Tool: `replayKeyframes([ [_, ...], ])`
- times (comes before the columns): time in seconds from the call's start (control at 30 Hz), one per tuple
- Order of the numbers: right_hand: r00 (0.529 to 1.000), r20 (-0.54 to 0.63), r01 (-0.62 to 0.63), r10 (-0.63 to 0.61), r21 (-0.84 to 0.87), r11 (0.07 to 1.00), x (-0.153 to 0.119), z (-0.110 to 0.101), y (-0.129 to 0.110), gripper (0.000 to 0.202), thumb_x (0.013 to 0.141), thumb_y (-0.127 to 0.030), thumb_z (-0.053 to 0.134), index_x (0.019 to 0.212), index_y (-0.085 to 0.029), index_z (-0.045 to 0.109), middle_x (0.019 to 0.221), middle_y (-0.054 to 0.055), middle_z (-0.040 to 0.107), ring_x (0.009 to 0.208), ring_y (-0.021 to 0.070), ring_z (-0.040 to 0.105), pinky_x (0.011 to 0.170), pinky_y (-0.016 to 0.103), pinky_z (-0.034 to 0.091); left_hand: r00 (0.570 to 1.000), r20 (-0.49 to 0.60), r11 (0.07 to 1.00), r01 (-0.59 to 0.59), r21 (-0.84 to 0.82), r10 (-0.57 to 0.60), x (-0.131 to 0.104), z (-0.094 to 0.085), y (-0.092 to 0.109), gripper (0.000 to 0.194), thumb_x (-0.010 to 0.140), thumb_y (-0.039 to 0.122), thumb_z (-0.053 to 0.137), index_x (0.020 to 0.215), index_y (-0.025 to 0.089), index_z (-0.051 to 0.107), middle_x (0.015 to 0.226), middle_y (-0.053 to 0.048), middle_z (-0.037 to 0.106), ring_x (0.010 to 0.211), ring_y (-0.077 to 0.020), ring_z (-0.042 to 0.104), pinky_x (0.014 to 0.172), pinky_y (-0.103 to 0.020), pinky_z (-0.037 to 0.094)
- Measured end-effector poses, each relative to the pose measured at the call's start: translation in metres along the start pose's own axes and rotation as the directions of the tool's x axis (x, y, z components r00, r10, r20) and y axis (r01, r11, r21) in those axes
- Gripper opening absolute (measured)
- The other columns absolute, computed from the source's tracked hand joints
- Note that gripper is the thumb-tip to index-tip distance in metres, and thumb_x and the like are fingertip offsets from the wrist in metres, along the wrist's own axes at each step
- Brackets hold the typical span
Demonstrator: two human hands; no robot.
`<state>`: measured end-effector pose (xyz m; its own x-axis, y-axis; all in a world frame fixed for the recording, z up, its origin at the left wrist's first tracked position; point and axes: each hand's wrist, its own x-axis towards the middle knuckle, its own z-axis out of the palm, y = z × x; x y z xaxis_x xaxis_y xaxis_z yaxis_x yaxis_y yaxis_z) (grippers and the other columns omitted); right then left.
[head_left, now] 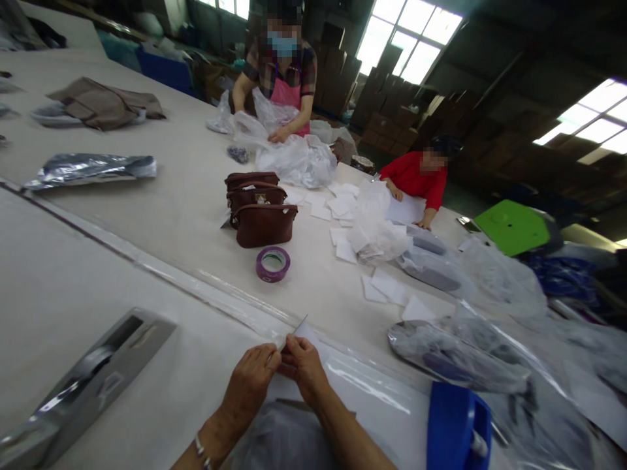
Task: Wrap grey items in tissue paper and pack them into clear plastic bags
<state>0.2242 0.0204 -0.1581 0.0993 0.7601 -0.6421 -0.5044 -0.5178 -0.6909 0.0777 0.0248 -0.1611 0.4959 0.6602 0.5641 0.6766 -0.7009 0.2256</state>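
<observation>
My left hand (pixel 251 382) and my right hand (pixel 304 367) meet close together at the front middle of the table, fingers closed. Between and behind their fingertips stands a thin white sheet (pixel 308 334) with a dark edge, pinched by both; its lower part is hidden by my hands. Below my wrists lies a clear plastic bag (pixel 289 437), with what it contains hard to make out. Beyond my hands a roll of purple tape (pixel 273 264) lies flat, in front of several brown handbags (pixel 264 225) standing in a row.
A grey metal dispenser (pixel 98 385) lies at left, a blue plastic object (pixel 458 424) at right. Bagged grey items (pixel 455 352) and white cards (pixel 386 287) spread along the right side. Across the table, one person (pixel 281 72) handles plastic bags; another in red (pixel 416 176) leans over.
</observation>
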Motion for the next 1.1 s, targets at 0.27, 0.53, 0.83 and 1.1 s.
replayKeyframes([
  [0.27, 1.000, 0.016, -0.006, 0.006, -0.012, 1.000, 0.002, -0.006, 0.005, 0.068, 0.055, -0.068, 0.083, 0.091, -0.016, 0.057, 0.085, 0.005, 0.068, 0.077, 0.0179, 0.068, 0.074, 0.033, 0.056, 0.958, 0.130, 0.956, 0.271, -0.115, -0.256, -0.008, 0.008, -0.003, 0.013, 0.096, 0.020, 0.042, 0.103, 0.021, 0.053, 0.088, -0.004, 0.067, 0.076, -0.0194, 0.070, 0.063, -0.028, 0.057],
  [0.53, 0.992, -0.047, 0.098, -0.119, -0.321, 0.942, -0.005, 0.000, -0.023, 0.054, 0.055, -0.065, 0.078, 0.066, -0.019, 0.053, 0.057, -0.001, 0.059, 0.049, 0.0147, 0.055, 0.049, 0.029, 0.047, 0.986, 0.130, 0.993, 0.101, 0.055, -0.107, 0.009, -0.006, -0.010, 0.020, 0.094, 0.016, 0.046, 0.092, 0.022, 0.065, 0.128, -0.012, 0.065, 0.124, -0.0331, 0.057, 0.104, -0.056, 0.045],
  [0.83, 0.501, 0.372, 0.650, -0.781, -0.758, 0.056, -0.119, -0.019, -0.161, 0.063, 0.072, -0.045, 0.081, 0.127, -0.022, 0.059, 0.136, 0.011, 0.056, 0.126, 0.0280, 0.050, 0.108, 0.044, 0.039, 0.944, 0.294, 0.885, 0.262, -0.385, -0.152, 0.072, -0.095, -0.028, 0.042, 0.098, 0.049, 0.037, 0.104, 0.024, 0.070, 0.102, -0.004, 0.076, 0.092, -0.0203, 0.071, 0.086, -0.031, 0.057],
  [1.1, 0.869, 0.072, 0.432, -0.490, -0.594, 0.679, -0.205, -0.062, -0.136, 0.034, 0.080, -0.051, 0.069, 0.080, -0.017, 0.070, 0.076, 0.002, 0.067, 0.068, 0.0173, 0.060, 0.060, 0.026, 0.046, 0.807, 0.590, 0.732, 0.420, -0.536, -0.031, 0.131, -0.168, 0.016, 0.030, 0.083, 0.055, 0.057, 0.086, 0.026, 0.068, 0.078, 0.004, 0.070, 0.069, -0.0159, 0.063, 0.060, -0.022, 0.046],
])
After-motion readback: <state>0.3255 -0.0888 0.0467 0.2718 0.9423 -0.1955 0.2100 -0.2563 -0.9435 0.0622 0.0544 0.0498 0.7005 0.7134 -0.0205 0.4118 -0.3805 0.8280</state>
